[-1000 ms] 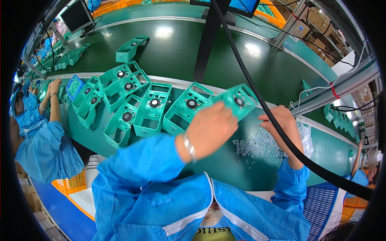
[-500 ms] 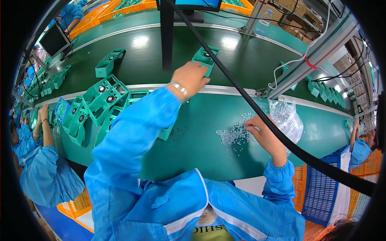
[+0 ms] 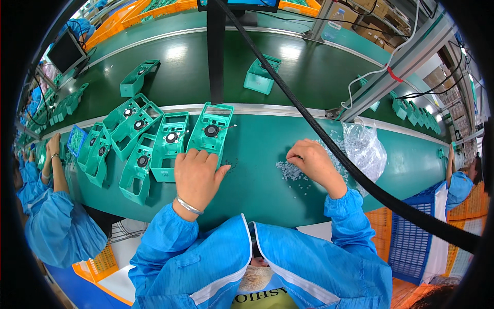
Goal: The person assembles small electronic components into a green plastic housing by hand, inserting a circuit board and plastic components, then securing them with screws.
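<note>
Left hand (image 3: 197, 177) overlaps a green case (image 3: 211, 131), grip unclear. Right hand (image 3: 315, 164) pinches narrowly at pale pellets (image 3: 291, 172), contents hidden.

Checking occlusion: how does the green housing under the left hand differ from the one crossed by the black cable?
Place: the near housing lies on the worktop; the far housing is on the dark green surface behind it.
Occlusion: the left hand hides the near housing's lower end; the black cable crosses the far housing's upper right.
Both are green and open-framed.
</note>
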`<state>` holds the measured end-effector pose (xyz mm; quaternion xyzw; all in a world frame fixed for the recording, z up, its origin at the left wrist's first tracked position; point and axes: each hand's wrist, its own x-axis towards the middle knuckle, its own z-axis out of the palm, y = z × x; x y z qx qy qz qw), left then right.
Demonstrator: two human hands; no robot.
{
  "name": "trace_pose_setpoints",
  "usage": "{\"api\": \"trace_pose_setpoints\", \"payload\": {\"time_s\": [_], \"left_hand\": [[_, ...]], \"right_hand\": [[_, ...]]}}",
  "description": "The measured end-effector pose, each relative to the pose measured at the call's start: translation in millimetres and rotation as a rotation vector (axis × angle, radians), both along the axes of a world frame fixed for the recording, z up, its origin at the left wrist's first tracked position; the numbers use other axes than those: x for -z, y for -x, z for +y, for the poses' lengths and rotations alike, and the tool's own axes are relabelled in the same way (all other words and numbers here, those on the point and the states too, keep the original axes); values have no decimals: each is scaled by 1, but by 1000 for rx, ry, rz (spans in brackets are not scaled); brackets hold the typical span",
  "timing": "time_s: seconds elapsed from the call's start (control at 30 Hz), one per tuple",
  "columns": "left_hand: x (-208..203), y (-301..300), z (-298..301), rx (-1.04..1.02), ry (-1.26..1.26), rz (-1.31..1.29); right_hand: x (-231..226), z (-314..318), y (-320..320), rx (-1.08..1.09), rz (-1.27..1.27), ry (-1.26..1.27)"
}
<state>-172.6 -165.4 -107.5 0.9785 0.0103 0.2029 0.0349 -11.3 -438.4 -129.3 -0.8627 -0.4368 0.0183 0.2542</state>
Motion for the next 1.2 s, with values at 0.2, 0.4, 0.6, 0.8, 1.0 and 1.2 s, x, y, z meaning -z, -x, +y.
{"api": "trace_pose_setpoints", "payload": {"time_s": [0.2, 0.4, 0.6, 0.8, 1.0, 1.2], "left_hand": [[10, 3, 1, 16, 41, -46], [16, 4, 1, 40, 74, -91], [13, 23, -6, 90, 115, -73], [27, 52, -14, 193, 162, -118], [33, 67, -13, 252, 130, -132], [35, 68, -9, 293, 164, -148]], "right_hand": [[5, 1, 0, 4, -31, 27], [-1, 7, 9, 9, -186, 129], [-4, 6, 5, 50, -32, -36], [-25, 60, 11, -75, 203, -242], [-7, 120, 17, -127, 94, -237], [9, 143, 30, -83, -9, -205]]}}
